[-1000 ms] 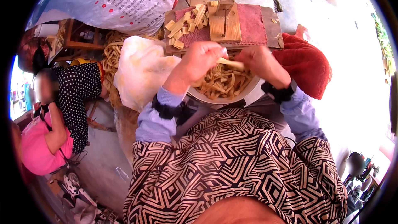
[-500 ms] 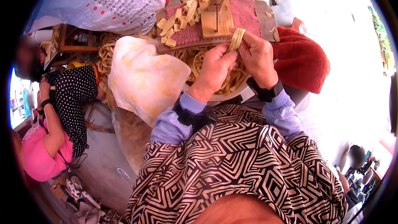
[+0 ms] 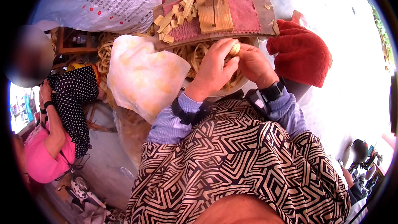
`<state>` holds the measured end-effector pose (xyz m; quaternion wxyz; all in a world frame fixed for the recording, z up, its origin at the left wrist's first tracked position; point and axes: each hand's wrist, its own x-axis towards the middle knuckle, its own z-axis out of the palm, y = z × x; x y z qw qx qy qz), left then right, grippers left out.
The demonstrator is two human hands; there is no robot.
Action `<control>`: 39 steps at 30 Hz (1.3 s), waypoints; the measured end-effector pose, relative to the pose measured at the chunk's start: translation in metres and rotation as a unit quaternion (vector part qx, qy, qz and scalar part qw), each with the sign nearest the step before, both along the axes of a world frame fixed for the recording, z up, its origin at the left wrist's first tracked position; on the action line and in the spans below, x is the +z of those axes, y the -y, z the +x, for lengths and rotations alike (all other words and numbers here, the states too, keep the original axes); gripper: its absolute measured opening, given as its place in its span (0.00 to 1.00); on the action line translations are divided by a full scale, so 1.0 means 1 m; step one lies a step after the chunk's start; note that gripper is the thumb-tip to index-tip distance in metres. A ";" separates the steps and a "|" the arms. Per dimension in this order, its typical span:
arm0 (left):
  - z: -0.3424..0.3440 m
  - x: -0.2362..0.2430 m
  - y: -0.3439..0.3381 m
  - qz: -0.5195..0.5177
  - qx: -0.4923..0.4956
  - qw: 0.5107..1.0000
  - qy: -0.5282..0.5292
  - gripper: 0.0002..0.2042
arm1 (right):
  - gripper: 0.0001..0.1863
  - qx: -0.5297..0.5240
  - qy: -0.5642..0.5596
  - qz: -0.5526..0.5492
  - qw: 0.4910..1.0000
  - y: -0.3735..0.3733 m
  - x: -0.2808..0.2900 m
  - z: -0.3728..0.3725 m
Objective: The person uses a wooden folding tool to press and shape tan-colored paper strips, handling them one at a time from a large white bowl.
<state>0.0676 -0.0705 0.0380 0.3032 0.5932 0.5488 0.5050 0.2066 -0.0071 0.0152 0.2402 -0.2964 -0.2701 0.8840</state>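
My left hand (image 3: 212,68) and my right hand (image 3: 257,66) meet above a white bowl (image 3: 240,87) of pale brown strips (image 3: 190,58). Both grip a small pale yellow folded strip (image 3: 235,49) between their fingertips. Just beyond them, a wooden board (image 3: 267,14) carries a pink cloth (image 3: 244,12), a wooden block with a narrow dark slot or rod (image 3: 224,10), and several short cut pieces (image 3: 170,23). A white, yellow-stained cloth (image 3: 141,79) lies left of the bowl.
A red cloth (image 3: 302,54) lies to the right. Behind are a printed sack (image 3: 112,8) and a pale slab. At the left, a co-worker in pink (image 3: 45,153) sits near a wooden frame (image 3: 68,49) and a pile of strips (image 3: 105,45).
The strip has gone from stretched out between my hands, to an upright loop, to a tighter bundle mostly inside my fingers. My hands have drawn together.
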 end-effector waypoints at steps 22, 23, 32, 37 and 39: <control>-0.022 0.006 0.017 -0.015 0.069 0.962 -0.263 0.02 | 0.25 0.015 0.213 0.531 0.820 -0.028 0.040 0.011; -0.022 0.005 0.015 -0.002 0.057 0.960 -0.275 0.02 | 0.22 0.024 0.225 0.624 0.748 -0.027 0.042 0.005; -0.051 0.020 -0.003 -0.204 -0.120 0.970 0.057 0.11 | 0.04 0.190 0.206 0.331 0.901 -0.050 0.062 0.010; -0.087 0.012 -0.041 -0.190 -0.040 0.980 0.052 0.10 | 0.07 -0.010 0.299 0.510 0.807 -0.067 0.052 -0.017; -0.100 -0.002 -0.058 -0.199 -0.014 0.977 0.076 0.09 | 0.06 -0.022 0.288 0.514 0.807 -0.073 0.038 -0.028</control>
